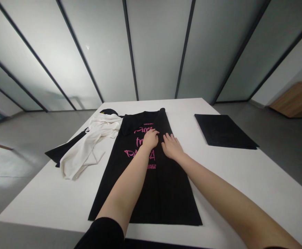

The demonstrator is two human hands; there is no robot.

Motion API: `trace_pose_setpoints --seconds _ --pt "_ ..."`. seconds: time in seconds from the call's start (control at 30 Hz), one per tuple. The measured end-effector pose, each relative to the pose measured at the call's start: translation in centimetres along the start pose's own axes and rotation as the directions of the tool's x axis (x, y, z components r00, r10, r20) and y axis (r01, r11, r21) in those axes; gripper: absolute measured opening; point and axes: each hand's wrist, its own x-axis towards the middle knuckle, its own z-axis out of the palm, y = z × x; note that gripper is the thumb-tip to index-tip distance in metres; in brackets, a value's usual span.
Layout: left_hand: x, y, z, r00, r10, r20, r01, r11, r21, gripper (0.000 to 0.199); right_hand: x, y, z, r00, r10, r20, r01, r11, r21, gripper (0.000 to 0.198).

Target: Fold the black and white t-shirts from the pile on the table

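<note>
Your right hand (172,146) lay flat on the black shirt (151,193), palm down, fingers slightly spread and gripping nothing. Your left hand (151,138) rested just beside it, over the pink lettering (140,154), its fingers bent toward the folded layer; whether they pinched the cloth, you could not tell. The shirt lay lengthwise on the white table (218,183), its right part folded over some of the lettering and its hem near your edge. To its left, a rumpled white garment (92,138) lay with dark cloth (68,148) beside it. Well to the right was a flat black folded cloth (226,133). Beyond the table rose frosted panels (156,48).
</note>
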Motion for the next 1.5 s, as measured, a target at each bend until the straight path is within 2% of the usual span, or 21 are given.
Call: trace_pose_setpoints --seconds 0.13,0.33,0.5,0.6,0.7,0.8,0.93,1.03,1.23,1.37,1.5 --pt "-0.8 1.0 -0.2 0.998 -0.045 0.054 0.036 0.988 0.152 0.037 0.3 1.3 0.1 0.999 -0.005 0.04 0.007 0.999 -0.044 0.067" --pt "-1.4 2.0 -0.7 0.988 -0.111 0.104 0.082 0.966 0.245 0.046 1.8 4.1 0.6 0.999 0.025 -0.025 -0.025 1.0 -0.007 0.069" --pt "-1.7 2.1 -0.3 0.984 -0.143 0.108 0.107 0.953 0.283 0.052 3.5 6.0 0.8 0.997 0.065 -0.04 -0.064 0.998 0.026 0.066" --pt "-1.4 1.9 0.1 0.98 -0.148 0.132 0.103 0.948 0.302 0.056 4.4 6.0 0.3 0.995 0.094 -0.028 -0.093 0.995 0.038 0.065" --pt "-1.0 1.8 0.1 0.971 -0.168 0.17 0.106 0.939 0.326 0.059 4.7 4.4 -0.5 0.991 0.108 -0.074 -0.105 0.993 0.051 0.065" --pt "-0.6 1.7 -0.1 0.966 -0.173 0.194 0.103 0.94 0.325 0.059 4.3 1.7 -1.1 0.987 0.059 -0.147 -0.047 0.995 0.083 0.066" --pt "-0.2 1.2 -0.5 0.977 -0.184 0.112 0.148 0.951 0.272 0.057 3.0 -1.0 -0.7 0.996 0.009 -0.088 0.0 0.995 0.097 0.066" --pt "0.0 0.6 -0.7 0.98 -0.194 0.038 0.18 0.956 0.232 0.055 2.0 -1.6 -0.3 0.999 -0.05 -0.022 0.051 0.998 0.027 0.066" --pt "0.1 0.1 -0.4 0.974 -0.213 0.077 0.186 0.946 0.267 0.049 -0.9 -1.0 -0.9 0.983 -0.173 0.063 0.176 0.984 -0.036 0.078" --pt "-0.1 0.1 -0.3 0.976 -0.211 0.059 0.189 0.948 0.257 0.047 -4.4 -0.1 -1.5 0.933 -0.343 0.106 0.347 0.938 -0.021 0.083" --pt "-0.1 0.3 -0.3 0.978 -0.202 0.044 0.185 0.951 0.247 0.047 -8.1 0.5 -2.3 0.829 -0.535 0.161 0.536 0.843 0.043 0.084"
